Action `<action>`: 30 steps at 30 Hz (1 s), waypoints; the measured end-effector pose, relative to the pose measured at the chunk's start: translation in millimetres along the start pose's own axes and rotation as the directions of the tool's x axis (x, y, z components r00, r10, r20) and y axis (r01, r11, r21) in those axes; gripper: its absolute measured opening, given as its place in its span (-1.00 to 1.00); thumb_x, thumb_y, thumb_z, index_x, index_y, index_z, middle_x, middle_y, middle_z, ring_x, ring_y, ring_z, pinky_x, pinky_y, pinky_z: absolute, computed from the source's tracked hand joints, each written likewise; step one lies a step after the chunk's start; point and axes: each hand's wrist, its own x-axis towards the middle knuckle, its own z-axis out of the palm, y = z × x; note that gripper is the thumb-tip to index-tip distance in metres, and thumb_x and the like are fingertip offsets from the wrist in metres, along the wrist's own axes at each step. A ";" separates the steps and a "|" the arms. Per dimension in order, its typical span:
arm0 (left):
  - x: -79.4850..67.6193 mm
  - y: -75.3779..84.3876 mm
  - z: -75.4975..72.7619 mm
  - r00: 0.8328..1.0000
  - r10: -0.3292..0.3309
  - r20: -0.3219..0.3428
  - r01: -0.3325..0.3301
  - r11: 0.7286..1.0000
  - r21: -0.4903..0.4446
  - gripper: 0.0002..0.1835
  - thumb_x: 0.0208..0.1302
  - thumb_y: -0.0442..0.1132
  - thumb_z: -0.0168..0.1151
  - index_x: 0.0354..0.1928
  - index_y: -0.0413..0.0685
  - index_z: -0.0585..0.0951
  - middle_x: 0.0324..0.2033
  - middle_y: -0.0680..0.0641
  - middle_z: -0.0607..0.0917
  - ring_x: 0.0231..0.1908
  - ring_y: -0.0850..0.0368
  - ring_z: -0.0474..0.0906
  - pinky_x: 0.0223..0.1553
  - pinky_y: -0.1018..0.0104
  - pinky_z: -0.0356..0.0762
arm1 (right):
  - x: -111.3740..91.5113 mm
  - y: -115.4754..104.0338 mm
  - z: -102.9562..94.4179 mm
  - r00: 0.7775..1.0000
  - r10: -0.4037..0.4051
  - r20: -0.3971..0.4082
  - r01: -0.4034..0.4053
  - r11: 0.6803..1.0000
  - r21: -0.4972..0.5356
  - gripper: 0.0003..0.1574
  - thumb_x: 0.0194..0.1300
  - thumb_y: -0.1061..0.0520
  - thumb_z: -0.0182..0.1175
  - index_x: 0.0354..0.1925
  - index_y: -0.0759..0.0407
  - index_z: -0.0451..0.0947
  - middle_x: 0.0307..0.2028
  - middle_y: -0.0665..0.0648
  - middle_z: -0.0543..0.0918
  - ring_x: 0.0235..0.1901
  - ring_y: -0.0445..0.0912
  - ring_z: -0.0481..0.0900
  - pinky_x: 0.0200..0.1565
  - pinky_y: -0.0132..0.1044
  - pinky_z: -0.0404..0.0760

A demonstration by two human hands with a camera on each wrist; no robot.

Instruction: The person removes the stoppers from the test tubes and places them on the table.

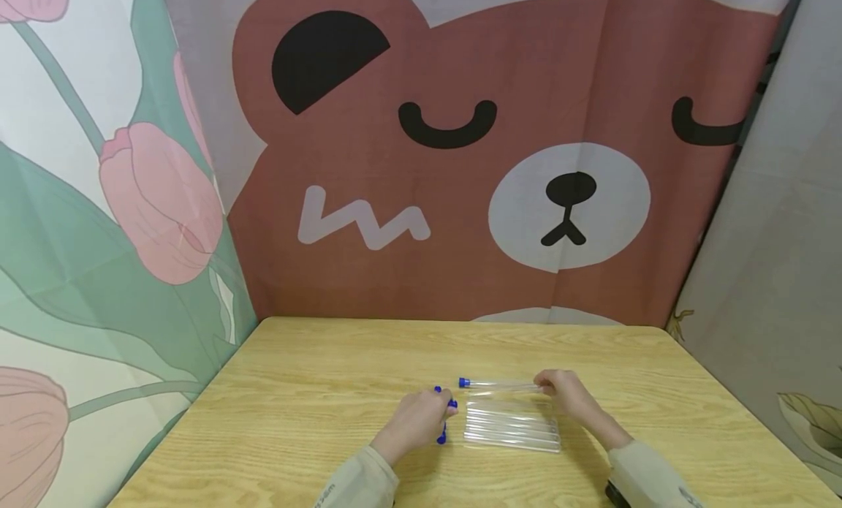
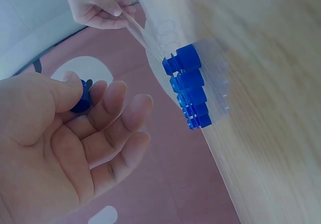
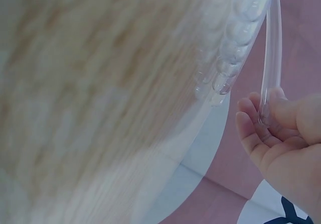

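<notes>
My left hand point(image 1: 416, 422) pinches a blue stopper point(image 2: 83, 99) between thumb and forefinger, its other fingers loosely bent. Beside that hand, several more blue stoppers point(image 2: 189, 63) stand in a row on the table. With thumb and fingertips my right hand point(image 1: 567, 392) holds a clear test tube point(image 3: 272, 48) near its rounded end. The tube's other end points left, toward the left hand. Behind it lies a tube with a blue stopper point(image 1: 464, 382) in its end. Several clear test tubes point(image 1: 511, 429) lie side by side between the hands.
The wood-grain table point(image 1: 316, 376) reaches back to a hanging cloth point(image 1: 460, 274) with a bear print. A tulip-print cloth point(image 1: 118, 274) hangs on the left, and a pale cloth point(image 1: 756, 274) on the right.
</notes>
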 end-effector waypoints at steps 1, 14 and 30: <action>-0.1 0.1 0.4 1.000 -0.002 0.001 0.002 1.000 -0.004 -0.73 0.23 -0.12 0.10 -0.58 -0.02 0.40 -0.75 0.13 0.27 -0.72 0.29 0.25 -0.74 0.46 0.22 | 0.1 -0.3 0.1 1.000 -0.002 -0.003 0.002 1.000 -0.002 -0.83 -0.02 0.52 0.17 -0.36 0.43 0.55 -0.40 0.26 0.62 -0.35 0.12 0.57 -0.33 -0.18 0.55; 0.0 1.1 1.7 0.999 -0.025 0.023 0.026 0.999 -0.043 -0.76 0.24 -0.13 0.10 -0.55 -0.04 0.42 -0.74 0.13 0.28 -0.71 0.30 0.22 -0.73 0.46 0.21 | 0.8 6.2 3.7 0.996 -0.091 0.005 0.091 0.995 -0.031 -0.87 -0.03 0.50 0.19 -0.40 0.41 0.56 -0.44 0.22 0.62 -0.40 0.08 0.58 -0.38 -0.21 0.55; -2.7 2.8 4.7 1.000 -0.008 0.007 0.008 1.000 -0.024 -0.76 0.23 -0.11 0.10 -0.53 -0.05 0.43 -0.72 0.12 0.30 -0.71 0.30 0.24 -0.71 0.45 0.23 | -0.1 6.0 10.5 0.999 -0.037 0.002 0.036 0.991 -0.130 -0.81 -0.09 0.46 0.27 -0.41 0.30 0.61 -0.51 0.06 0.52 -0.47 -0.07 0.49 -0.44 -0.33 0.53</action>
